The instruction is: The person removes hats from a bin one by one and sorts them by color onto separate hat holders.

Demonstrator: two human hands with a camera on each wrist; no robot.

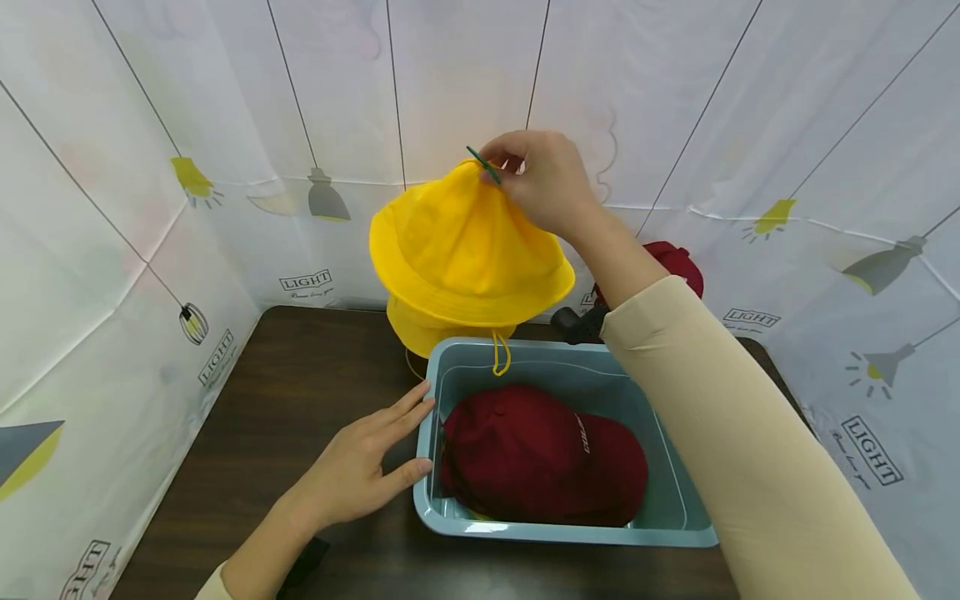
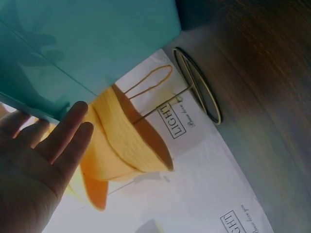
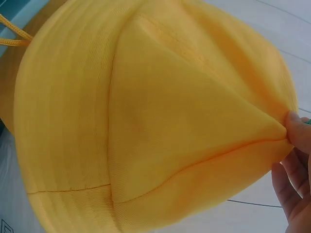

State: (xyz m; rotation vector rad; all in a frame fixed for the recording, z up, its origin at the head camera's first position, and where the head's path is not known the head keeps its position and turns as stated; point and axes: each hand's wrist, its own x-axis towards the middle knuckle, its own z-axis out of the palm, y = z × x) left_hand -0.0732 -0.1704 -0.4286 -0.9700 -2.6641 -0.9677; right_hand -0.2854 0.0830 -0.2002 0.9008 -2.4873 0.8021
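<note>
My right hand [image 1: 551, 183] pinches the crown tip of a yellow bucket hat [image 1: 465, 242], where a small green stem sticks out. In the right wrist view, the hat's cloth [image 3: 184, 121] gathers into folds toward the fingertips. Directly beneath it is a second yellow hat [image 1: 420, 329], on a wire stand [image 2: 197, 85] that shows in the left wrist view. A yellow cord loop [image 1: 501, 354] dangles over the bin's back rim. My left hand [image 1: 360, 467], fingers spread, touches the left side of the light blue bin [image 1: 570, 533]. Inside the bin lies a dark red cap [image 1: 517, 450].
Behind my right forearm, another dark red cap [image 1: 678, 265] stands at the back, with a black object [image 1: 581, 323] beside it. A white printed curtain [image 1: 465, 83] encloses the dark wooden table [image 1: 300, 383] at the back and sides.
</note>
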